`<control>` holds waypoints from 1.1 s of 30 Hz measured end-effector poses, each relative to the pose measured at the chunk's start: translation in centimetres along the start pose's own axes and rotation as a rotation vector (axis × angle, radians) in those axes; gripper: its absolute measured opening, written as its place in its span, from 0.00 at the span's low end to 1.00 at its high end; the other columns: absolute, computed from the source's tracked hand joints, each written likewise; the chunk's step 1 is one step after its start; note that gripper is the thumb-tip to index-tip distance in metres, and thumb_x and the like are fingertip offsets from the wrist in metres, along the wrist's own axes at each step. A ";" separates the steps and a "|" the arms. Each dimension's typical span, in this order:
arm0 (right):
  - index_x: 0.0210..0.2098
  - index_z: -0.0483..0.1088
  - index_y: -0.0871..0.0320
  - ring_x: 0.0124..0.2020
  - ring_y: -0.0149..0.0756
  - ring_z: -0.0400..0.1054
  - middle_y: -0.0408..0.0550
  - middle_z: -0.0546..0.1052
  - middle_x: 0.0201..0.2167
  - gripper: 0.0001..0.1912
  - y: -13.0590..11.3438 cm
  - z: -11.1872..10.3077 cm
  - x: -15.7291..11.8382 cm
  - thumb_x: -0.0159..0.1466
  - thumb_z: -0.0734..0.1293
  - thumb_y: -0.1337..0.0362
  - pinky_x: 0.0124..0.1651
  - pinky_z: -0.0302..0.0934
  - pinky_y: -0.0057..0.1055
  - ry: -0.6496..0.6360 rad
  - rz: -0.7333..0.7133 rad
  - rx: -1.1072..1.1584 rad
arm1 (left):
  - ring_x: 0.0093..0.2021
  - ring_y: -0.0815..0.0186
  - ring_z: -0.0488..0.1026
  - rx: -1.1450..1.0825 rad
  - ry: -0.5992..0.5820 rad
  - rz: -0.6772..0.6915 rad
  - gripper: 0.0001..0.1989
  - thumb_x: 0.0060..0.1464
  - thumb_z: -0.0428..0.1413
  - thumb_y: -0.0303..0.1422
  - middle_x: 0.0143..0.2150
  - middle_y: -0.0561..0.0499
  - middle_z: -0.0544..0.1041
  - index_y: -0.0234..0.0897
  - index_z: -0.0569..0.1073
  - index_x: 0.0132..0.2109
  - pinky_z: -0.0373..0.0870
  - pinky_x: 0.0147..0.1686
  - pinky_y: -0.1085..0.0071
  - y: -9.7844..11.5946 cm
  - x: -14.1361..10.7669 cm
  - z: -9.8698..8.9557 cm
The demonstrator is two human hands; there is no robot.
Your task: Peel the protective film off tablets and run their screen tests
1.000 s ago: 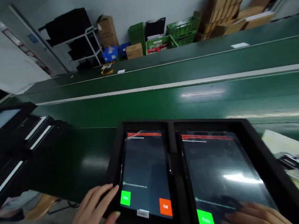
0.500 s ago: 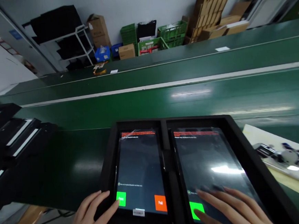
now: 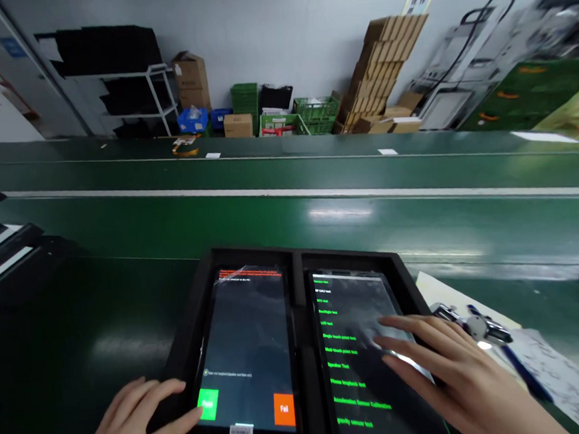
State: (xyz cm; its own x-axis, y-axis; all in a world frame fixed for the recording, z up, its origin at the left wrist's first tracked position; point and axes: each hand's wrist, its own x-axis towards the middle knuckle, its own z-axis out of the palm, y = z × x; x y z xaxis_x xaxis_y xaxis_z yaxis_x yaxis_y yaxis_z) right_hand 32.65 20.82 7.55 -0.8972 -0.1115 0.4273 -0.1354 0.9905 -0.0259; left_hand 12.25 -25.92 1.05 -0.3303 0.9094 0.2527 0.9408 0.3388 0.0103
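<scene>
Two tablets lie side by side in a black foam tray (image 3: pixel 302 329). The left tablet (image 3: pixel 246 341) shows a green button at its lower left and an orange "Fail" button at its lower right. On the right tablet (image 3: pixel 351 366) is a list of mostly green test names. My left hand (image 3: pixel 135 423) rests at the tray's left edge, fingers apart, a fingertip at the green button. Over the right tablet's screen is my right hand (image 3: pixel 446 365), fingers spread and holding nothing.
Right of the tray lie a metal and blue device (image 3: pixel 479 328) and a sheet with handwriting (image 3: pixel 567 369). Black foam trays (image 3: pixel 1 253) are stacked at the left. Behind the green bench (image 3: pixel 249 219) stand a shelf, crates and cardboard boxes.
The right tablet's screen has switched from the green-button page to a list of tests. My right hand has moved up from the green button. The view has shifted to the right.
</scene>
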 end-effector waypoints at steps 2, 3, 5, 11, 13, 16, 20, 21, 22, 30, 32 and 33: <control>0.53 0.80 0.48 0.50 0.43 0.78 0.50 0.81 0.55 0.18 1.3 1.3 2.4 0.79 0.60 0.54 0.48 0.74 0.42 -0.078 0.021 -0.007 | 0.59 0.58 0.77 -0.089 -0.020 -0.025 0.20 0.71 0.55 0.47 0.60 0.52 0.80 0.62 0.75 0.66 0.80 0.53 0.64 -1.4 3.8 -0.8; 0.55 0.80 0.48 0.52 0.45 0.78 0.52 0.80 0.57 0.20 2.0 2.3 3.6 0.79 0.58 0.53 0.49 0.75 0.45 -0.117 0.034 -0.030 | 0.58 0.58 0.77 -0.138 -0.012 -0.057 0.18 0.71 0.55 0.45 0.58 0.51 0.81 0.61 0.77 0.64 0.79 0.54 0.62 -2.0 6.2 -1.0; 0.58 0.79 0.51 0.55 0.52 0.76 0.57 0.78 0.60 0.23 3.1 4.6 5.9 0.80 0.57 0.51 0.50 0.75 0.52 -0.154 0.063 -0.097 | 0.59 0.57 0.77 -0.209 0.055 -0.170 0.18 0.74 0.51 0.44 0.58 0.48 0.81 0.54 0.79 0.63 0.76 0.60 0.55 -3.0 11.6 -0.6; 0.48 0.84 0.55 0.57 0.57 0.74 0.60 0.80 0.58 0.19 3.0 7.1 7.6 0.78 0.61 0.56 0.52 0.74 0.56 -0.088 0.042 -0.173 | 0.68 0.45 0.69 -0.111 0.083 -0.283 0.21 0.71 0.55 0.47 0.67 0.41 0.76 0.45 0.79 0.62 0.62 0.67 0.31 -3.9 19.7 3.1; 0.44 0.84 0.52 0.55 0.53 0.75 0.55 0.81 0.56 0.18 2.3 6.6 6.7 0.78 0.62 0.56 0.51 0.74 0.52 -0.073 0.013 -0.146 | 0.65 0.48 0.72 -0.130 0.135 -0.242 0.16 0.72 0.54 0.44 0.61 0.44 0.80 0.46 0.84 0.53 0.61 0.67 0.32 -3.8 19.2 3.7; 0.40 0.83 0.49 0.51 0.48 0.76 0.52 0.82 0.53 0.20 1.6 5.9 5.8 0.79 0.61 0.58 0.49 0.73 0.49 -0.026 0.011 -0.086 | 0.58 0.54 0.77 -0.170 0.304 -0.195 0.15 0.72 0.55 0.40 0.52 0.47 0.82 0.44 0.84 0.40 0.62 0.68 0.39 -3.7 18.1 3.7; 0.47 0.82 0.53 0.49 0.47 0.77 0.55 0.82 0.52 0.18 1.9 6.3 5.8 0.79 0.59 0.59 0.47 0.74 0.46 0.061 0.067 -0.118 | 0.54 0.55 0.79 -0.152 0.401 -0.143 0.11 0.70 0.58 0.40 0.51 0.46 0.82 0.43 0.83 0.48 0.64 0.67 0.40 -3.7 17.8 3.4; 0.48 0.82 0.53 0.49 0.47 0.77 0.55 0.82 0.52 0.19 2.1 6.5 5.9 0.79 0.59 0.60 0.46 0.74 0.46 0.070 0.077 -0.130 | 0.55 0.55 0.79 -0.141 0.378 -0.120 0.11 0.70 0.58 0.41 0.52 0.45 0.82 0.44 0.82 0.50 0.63 0.68 0.39 -3.7 17.9 3.5; 0.49 0.82 0.54 0.49 0.48 0.77 0.56 0.82 0.52 0.19 2.3 6.7 6.0 0.79 0.59 0.59 0.45 0.74 0.47 0.070 0.083 -0.140 | 0.55 0.54 0.79 -0.127 0.343 -0.103 0.11 0.70 0.58 0.40 0.53 0.45 0.81 0.44 0.82 0.51 0.62 0.68 0.37 -3.6 18.0 3.5; 0.50 0.83 0.49 0.53 0.54 0.76 0.57 0.80 0.57 0.19 2.6 7.2 5.6 0.79 0.59 0.59 0.45 0.74 0.51 -0.064 0.106 -0.142 | 0.62 0.48 0.76 -0.087 0.158 -0.116 0.13 0.70 0.57 0.40 0.61 0.42 0.79 0.46 0.82 0.56 0.61 0.67 0.26 -4.2 18.1 4.0; 0.50 0.83 0.50 0.53 0.53 0.76 0.57 0.80 0.56 0.19 2.7 7.3 5.6 0.79 0.59 0.58 0.45 0.75 0.51 -0.070 0.121 -0.116 | 0.62 0.49 0.76 -0.093 0.159 -0.118 0.13 0.70 0.57 0.39 0.61 0.43 0.80 0.46 0.82 0.55 0.61 0.67 0.26 -4.2 18.2 3.9; 0.50 0.83 0.50 0.53 0.53 0.76 0.58 0.80 0.56 0.19 2.8 7.4 5.6 0.79 0.59 0.58 0.45 0.75 0.51 -0.064 0.125 -0.101 | 0.61 0.49 0.77 -0.095 0.161 -0.120 0.13 0.70 0.57 0.39 0.61 0.43 0.80 0.46 0.82 0.55 0.61 0.67 0.27 -4.2 18.2 3.9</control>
State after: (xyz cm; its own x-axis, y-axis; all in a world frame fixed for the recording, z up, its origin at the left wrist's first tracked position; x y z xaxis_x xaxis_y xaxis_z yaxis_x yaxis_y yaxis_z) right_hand 24.17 22.38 3.16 -0.9299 0.0117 0.3676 0.0193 0.9997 0.0169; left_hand 1.99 -9.84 1.87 -0.4311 0.8111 0.3954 0.9009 0.4111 0.1388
